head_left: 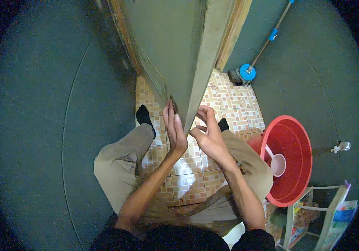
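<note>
- The hands are apart, one on each side of the door's [175, 50] free edge.
- Left hand [177, 133]: fingers stretched flat along the door's left face, tips at a small dark metal piece [173, 102], whose lower part is hard to make out behind them.
- Right hand [211, 136]: fingers curled at the other side of the edge; whether they pinch anything, I cannot tell. The door's right face is turned out of sight.
- The door stands between the knees, its top cut off by the upper border.
- Black socks [143, 113] show on the tiled floor [229, 100], the right one partly covered by the trouser leg [250, 167].
- At right, a red tub [298, 146] holds a pale dipper [278, 165]; the knee overlaps its near side.
- Beyond, a blue-headed mop [247, 72] has its handle cropped.
- Lower right, a rack's [329, 219] contents are blurred and cut off.
</note>
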Motion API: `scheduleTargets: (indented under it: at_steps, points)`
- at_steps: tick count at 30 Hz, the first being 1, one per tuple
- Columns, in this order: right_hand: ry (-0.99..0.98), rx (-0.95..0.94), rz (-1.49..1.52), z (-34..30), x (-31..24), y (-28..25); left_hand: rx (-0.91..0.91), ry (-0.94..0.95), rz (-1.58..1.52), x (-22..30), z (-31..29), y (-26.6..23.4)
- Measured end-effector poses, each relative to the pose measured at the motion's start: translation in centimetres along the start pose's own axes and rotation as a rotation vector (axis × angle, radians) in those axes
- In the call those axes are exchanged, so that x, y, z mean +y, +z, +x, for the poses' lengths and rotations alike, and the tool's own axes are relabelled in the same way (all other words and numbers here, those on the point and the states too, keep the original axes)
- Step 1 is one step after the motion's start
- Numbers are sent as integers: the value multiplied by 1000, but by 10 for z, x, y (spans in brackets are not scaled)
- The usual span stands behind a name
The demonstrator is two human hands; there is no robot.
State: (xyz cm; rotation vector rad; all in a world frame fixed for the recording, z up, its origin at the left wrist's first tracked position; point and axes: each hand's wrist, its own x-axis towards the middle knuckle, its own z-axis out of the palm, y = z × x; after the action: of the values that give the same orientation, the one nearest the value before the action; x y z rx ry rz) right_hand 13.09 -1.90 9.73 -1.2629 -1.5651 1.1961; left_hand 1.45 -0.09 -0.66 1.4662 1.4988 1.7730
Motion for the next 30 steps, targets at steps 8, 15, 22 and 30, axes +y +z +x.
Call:
scheduleTargets:
  at_steps: [8, 15, 22, 30]
  points:
    - [6, -9, -2, 2, 9, -3, -51, -383, -141, -3, 1, 2]
    - [-24, 12, -53, 0, 1, 2, -46, -68, -9, -8, -5, 3]
    - [127, 167, 345, 3, -9, 2, -69, -624, -428, -67, -8, 6]
    - [-17, 61, -169, 4, 1, -5, -65, -285, -197, -4, -5, 2]
